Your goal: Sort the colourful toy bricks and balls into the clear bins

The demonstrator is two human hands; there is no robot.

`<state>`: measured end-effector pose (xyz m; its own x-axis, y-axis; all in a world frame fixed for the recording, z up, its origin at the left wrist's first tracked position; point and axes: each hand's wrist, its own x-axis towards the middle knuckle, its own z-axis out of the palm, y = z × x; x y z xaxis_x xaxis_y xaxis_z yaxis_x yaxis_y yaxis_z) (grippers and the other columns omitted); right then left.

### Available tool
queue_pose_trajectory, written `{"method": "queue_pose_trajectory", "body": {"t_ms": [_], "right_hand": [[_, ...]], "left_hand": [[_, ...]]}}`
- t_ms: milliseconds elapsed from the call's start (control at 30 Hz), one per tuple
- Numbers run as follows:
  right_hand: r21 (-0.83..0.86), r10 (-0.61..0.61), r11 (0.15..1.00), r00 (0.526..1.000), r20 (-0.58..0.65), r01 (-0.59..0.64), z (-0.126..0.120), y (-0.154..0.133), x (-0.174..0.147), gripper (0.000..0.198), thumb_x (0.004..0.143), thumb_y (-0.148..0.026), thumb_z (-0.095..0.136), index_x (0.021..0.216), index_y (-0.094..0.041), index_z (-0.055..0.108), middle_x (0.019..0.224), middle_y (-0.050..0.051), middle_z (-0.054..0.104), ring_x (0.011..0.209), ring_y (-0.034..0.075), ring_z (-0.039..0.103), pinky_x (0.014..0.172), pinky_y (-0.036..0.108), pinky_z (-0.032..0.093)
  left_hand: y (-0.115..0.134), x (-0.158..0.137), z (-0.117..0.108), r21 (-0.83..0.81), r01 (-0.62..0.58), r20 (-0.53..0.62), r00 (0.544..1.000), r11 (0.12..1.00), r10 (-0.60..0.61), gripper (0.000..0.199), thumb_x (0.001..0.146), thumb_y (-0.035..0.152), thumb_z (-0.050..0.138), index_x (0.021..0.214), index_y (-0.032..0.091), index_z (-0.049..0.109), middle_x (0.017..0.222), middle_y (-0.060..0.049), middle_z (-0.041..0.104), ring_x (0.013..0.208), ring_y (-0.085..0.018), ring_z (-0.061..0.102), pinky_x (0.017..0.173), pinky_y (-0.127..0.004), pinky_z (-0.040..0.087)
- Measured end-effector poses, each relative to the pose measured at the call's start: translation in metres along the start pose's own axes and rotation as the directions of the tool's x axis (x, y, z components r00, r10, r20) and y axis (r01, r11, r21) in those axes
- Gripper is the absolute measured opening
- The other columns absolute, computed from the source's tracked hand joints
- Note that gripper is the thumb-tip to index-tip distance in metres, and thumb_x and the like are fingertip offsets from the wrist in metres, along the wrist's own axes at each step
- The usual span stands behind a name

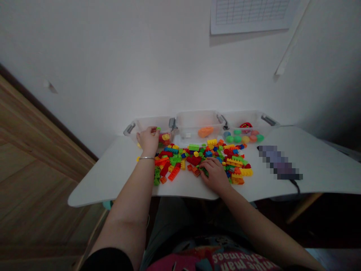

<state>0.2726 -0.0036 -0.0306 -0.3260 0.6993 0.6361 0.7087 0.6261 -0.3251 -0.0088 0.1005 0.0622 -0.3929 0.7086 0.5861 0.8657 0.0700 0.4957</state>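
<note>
Over the left clear plastic bin [143, 122] is my left hand [149, 140], its fingertips pinching a small light-green toy brick [158, 129]. Red and yellow pieces [164, 137] lie in that bin, just right of the hand. My right hand [214, 175] rests low on the front of a pile of colourful toy bricks [194, 160], fingers curled. A green brick [204, 171] shows at its fingertips; whether it is gripped or only touched is hard to see. Orange bricks [195, 171] lie just left of these fingers.
The middle bin [194, 119] holds an orange item [205, 131]. Coloured egg-like pieces [237, 139] and a red item [246, 126] are in the right bin [239, 117]. A pixelated dark device [279, 162] with a cable lies on the white table [318, 160], against the wall.
</note>
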Motion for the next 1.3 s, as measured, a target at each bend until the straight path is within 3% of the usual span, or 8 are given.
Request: {"method": "queue_pose_trajectory", "body": {"t_ms": [100, 233, 367, 467, 600, 833, 1033, 1300], "right_hand": [[-0.004, 0.001, 1.000, 1.000, -0.002, -0.001, 0.000, 0.000, 0.000, 0.012, 0.082, -0.016, 0.059, 0.090, -0.020, 0.067, 0.097, 0.006, 0.070, 0.109, 0.027, 0.054, 0.103, 0.045, 0.044], [-0.004, 0.000, 1.000, 1.000, -0.004, 0.000, -0.001, -0.001, 0.000, 0.011, 0.082, -0.016, 0.059, 0.089, -0.020, 0.067, 0.096, 0.006, 0.070, 0.108, 0.027, 0.054, 0.103, 0.044, 0.044], [-0.003, 0.002, 1.000, 1.000, -0.002, -0.002, -0.001, -0.002, 0.000, 0.011, 0.082, -0.016, 0.059, 0.089, -0.020, 0.067, 0.096, 0.006, 0.070, 0.108, 0.027, 0.054, 0.103, 0.045, 0.044], [-0.002, 0.004, 1.000, 1.000, 0.003, -0.004, -0.002, -0.002, 0.001, 0.012, 0.081, -0.016, 0.060, 0.089, -0.021, 0.068, 0.097, 0.006, 0.070, 0.109, 0.027, 0.054, 0.103, 0.045, 0.044], [-0.006, 0.011, 1.000, 1.000, 0.007, -0.011, -0.002, -0.003, 0.001, 0.013, 0.081, -0.016, 0.060, 0.089, -0.022, 0.068, 0.097, 0.006, 0.070, 0.108, 0.026, 0.055, 0.103, 0.047, 0.043], [-0.017, 0.001, 1.000, 1.000, 0.016, -0.001, -0.002, -0.003, 0.000, 0.014, 0.081, -0.015, 0.060, 0.092, -0.020, 0.067, 0.097, 0.007, 0.070, 0.108, 0.027, 0.054, 0.104, 0.045, 0.043], [-0.019, -0.004, 1.000, 1.000, 0.015, 0.004, 0.000, -0.001, -0.001, 0.014, 0.081, -0.017, 0.061, 0.092, -0.020, 0.067, 0.098, 0.006, 0.070, 0.110, 0.027, 0.053, 0.104, 0.046, 0.042], [0.001, -0.006, 1.000, 1.000, 0.002, 0.006, -0.003, -0.003, 0.001, 0.014, 0.081, -0.015, 0.059, 0.091, -0.021, 0.067, 0.096, 0.006, 0.070, 0.108, 0.027, 0.054, 0.103, 0.046, 0.043]], "left_hand": [[0.000, -0.001, -0.002, -0.004, -0.017, 0.033, 0.999, 1.000, 0.017, 0.026, 0.086, 0.036, 0.053, 0.100, 0.022, 0.071, 0.101, -0.008, 0.075, 0.106, -0.027, 0.063, 0.114, -0.052, 0.019], [-0.005, -0.005, -0.006, -0.140, -0.067, 0.050, 0.996, 0.988, 0.075, 0.028, 0.085, 0.032, 0.052, 0.104, 0.021, 0.069, 0.111, -0.008, 0.072, 0.112, -0.027, 0.061, 0.117, -0.055, 0.014], [-0.010, -0.022, -0.014, -0.245, -0.168, 0.029, 0.983, 0.955, 0.181, 0.031, 0.083, 0.029, 0.054, 0.109, 0.019, 0.067, 0.120, -0.010, 0.068, 0.117, -0.025, 0.058, 0.109, -0.045, 0.036], [-0.009, -0.049, -0.020, -0.217, -0.267, 0.043, 0.958, 0.939, 0.283, 0.028, 0.082, 0.029, 0.057, 0.106, 0.020, 0.068, 0.120, -0.010, 0.067, 0.118, -0.026, 0.057, 0.105, -0.045, 0.041], [0.001, -0.101, -0.028, -0.108, -0.326, 0.174, 0.924, 0.939, 0.341, 0.027, 0.085, 0.029, 0.058, 0.109, 0.022, 0.068, 0.120, -0.010, 0.067, 0.116, -0.028, 0.058, 0.102, -0.049, 0.042], [0.026, -0.166, -0.030, 0.016, -0.452, 0.324, 0.846, 0.892, 0.423, 0.038, 0.089, 0.033, 0.057, 0.126, 0.025, 0.061, 0.135, -0.007, 0.060, 0.133, -0.033, 0.044, 0.115, -0.061, 0.023], [0.040, -0.164, -0.013, 0.030, -0.514, 0.383, 0.798, 0.857, 0.465, 0.038, 0.092, 0.031, 0.051, 0.129, 0.028, 0.060, 0.143, -0.006, 0.054, 0.134, -0.033, 0.044, 0.114, -0.062, 0.026], [0.052, -0.150, 0.003, 0.055, -0.528, 0.374, 0.798, 0.847, 0.473, 0.034, 0.088, 0.029, 0.055, 0.120, 0.027, 0.067, 0.129, -0.009, 0.064, 0.127, -0.033, 0.050, 0.114, -0.062, 0.027]]}}
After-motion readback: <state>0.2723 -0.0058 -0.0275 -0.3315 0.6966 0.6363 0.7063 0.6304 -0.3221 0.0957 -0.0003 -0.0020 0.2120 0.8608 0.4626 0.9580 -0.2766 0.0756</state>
